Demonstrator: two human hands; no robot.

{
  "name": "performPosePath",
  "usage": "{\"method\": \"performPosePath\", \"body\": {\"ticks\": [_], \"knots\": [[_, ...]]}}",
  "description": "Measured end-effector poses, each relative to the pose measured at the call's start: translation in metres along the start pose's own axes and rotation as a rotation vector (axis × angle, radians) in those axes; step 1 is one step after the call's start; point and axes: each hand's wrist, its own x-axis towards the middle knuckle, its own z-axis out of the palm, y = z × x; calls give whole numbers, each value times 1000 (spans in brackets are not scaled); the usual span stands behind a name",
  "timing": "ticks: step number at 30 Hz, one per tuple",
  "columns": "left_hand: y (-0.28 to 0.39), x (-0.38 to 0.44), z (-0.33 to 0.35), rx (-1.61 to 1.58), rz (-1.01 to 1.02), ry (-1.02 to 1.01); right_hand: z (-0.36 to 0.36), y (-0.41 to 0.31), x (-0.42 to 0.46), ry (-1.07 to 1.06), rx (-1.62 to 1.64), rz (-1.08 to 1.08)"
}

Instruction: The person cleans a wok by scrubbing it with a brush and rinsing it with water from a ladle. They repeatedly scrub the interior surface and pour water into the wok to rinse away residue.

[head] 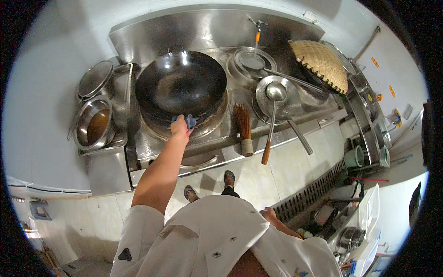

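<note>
A large dark wok sits on the round burner of a steel range. My left hand is closed around a folded blue-grey cloth at the wok's near rim; a handle under the cloth cannot be made out. My right hand hangs low beside my body, partly hidden, and whether it holds anything does not show. To the right of the wok lies a bamboo wok brush, bristles away from me. Beside it a steel ladle with a wooden grip rests in a perforated strainer.
At left stand a steel bowl of brown liquid and a round mesh sieve. Water runs from a tap into a ladle over a round basin. A woven bamboo cover lies at back right, near a steel shelf. A floor drain grate runs at right.
</note>
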Motion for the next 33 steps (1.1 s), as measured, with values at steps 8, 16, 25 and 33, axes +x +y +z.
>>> {"method": "performPosePath", "body": {"ticks": [8,16,25,33], "knots": [[4,1,-2,-51,24,34,-43,152,124,-91,-395,-257],[10,5,4,-92,-57,-12,-69,1,131,-179,197,-117],[36,21,-42,-90,-225,-220,-114,34,154,-172,534,79],[30,-17,-7,3,-118,-71,-125,103,144,-188,404,114]]}}
